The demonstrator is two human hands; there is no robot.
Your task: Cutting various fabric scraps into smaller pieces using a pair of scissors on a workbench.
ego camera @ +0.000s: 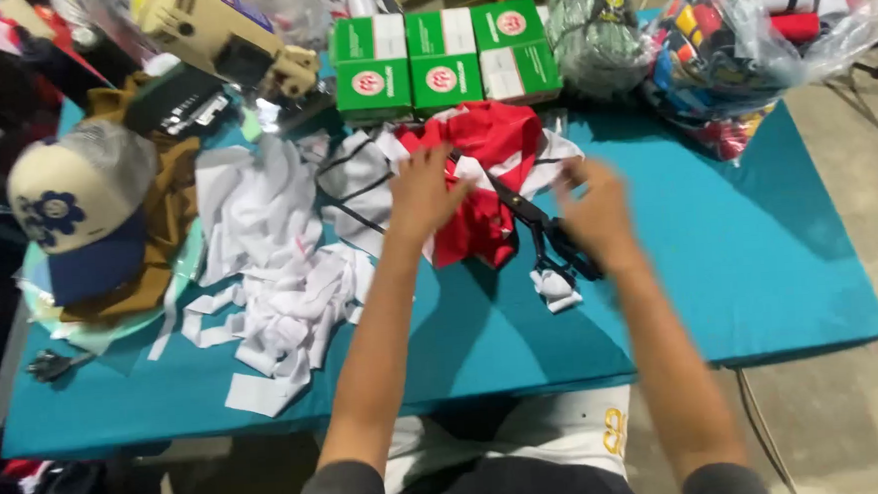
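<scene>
My left hand (pixel 422 190) rests on a red and white cloth (pixel 484 144) that lies bunched near the middle of the teal table (pixel 760 260). My right hand (pixel 595 211) hovers just right of the cloth, over black scissors (pixel 548 233) lying on the table; the hand is blurred, so I cannot tell whether it grips them. A small white scrap (pixel 556 289) lies just below the scissors.
A heap of white cloth strips (pixel 270 276) lies left of my hands. A cream and navy cap (pixel 77 211) sits on brown fabric at far left. Three green boxes (pixel 444 58), a sewing machine (pixel 223 38) and bags of coloured goods (pixel 739 51) line the back edge.
</scene>
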